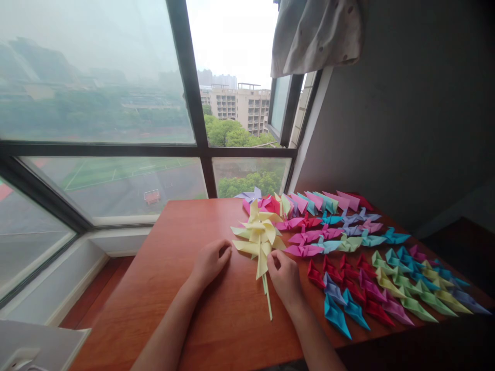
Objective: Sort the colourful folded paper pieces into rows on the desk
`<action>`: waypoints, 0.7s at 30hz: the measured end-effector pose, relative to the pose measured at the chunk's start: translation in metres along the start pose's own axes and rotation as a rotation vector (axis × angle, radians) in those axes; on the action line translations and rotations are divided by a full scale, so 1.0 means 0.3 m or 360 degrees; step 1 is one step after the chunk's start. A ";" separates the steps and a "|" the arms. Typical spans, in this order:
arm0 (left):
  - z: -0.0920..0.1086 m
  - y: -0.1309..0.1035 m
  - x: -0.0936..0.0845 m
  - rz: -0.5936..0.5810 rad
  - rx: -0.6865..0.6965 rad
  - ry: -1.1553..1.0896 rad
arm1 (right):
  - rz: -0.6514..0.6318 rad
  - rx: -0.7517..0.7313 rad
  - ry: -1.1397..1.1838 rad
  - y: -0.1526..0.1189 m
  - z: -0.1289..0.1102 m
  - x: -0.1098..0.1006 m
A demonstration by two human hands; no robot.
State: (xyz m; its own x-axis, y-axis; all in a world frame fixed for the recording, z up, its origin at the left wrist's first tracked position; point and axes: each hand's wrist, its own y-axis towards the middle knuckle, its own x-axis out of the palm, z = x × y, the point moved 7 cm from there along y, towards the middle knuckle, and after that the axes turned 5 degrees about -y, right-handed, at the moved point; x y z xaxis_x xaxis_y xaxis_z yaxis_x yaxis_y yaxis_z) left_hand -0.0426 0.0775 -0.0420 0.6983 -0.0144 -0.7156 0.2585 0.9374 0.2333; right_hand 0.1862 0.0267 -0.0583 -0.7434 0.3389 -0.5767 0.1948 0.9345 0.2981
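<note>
Pale yellow paper pinwheels (261,232) lie overlapping at the middle of the wooden table, their thin paper sticks (268,301) pointing toward me. To their left, my left hand (213,262) rests on the table with its fingers curled together, apart from the pinwheels; nothing shows in it. At the right edge of the lowest yellow blade is my right hand (284,273), thumb and fingers pinched together close to the paper. Whatever it may hold is too small to make out. Pink and lilac pinwheels (253,196) lie behind the yellow ones.
Rows of folded paper cranes (328,233) and paper boats (371,288) cover the right side of the wooden table (170,247). Folded paper pieces (320,201) line its back. Windows stand behind and to the left, with a curtain (317,36) hanging above.
</note>
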 end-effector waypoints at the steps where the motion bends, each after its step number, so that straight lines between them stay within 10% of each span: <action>1: 0.005 -0.001 0.001 -0.0005 -0.0005 0.0009 | 0.0001 -0.0001 0.0001 0.000 -0.001 0.000; 21: 0.192 -0.001 0.164 -0.0271 -0.0289 0.0351 | -0.0074 -0.0088 -0.0110 -0.028 -0.021 0.008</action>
State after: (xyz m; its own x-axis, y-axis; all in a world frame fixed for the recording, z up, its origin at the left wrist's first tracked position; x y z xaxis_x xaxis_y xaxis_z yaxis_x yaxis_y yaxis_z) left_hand 0.0302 0.0564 -0.0394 0.4887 -0.1194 -0.8643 0.2224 0.9749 -0.0089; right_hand 0.1788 0.0190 -0.0575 -0.7044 0.3037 -0.6415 0.1240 0.9426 0.3100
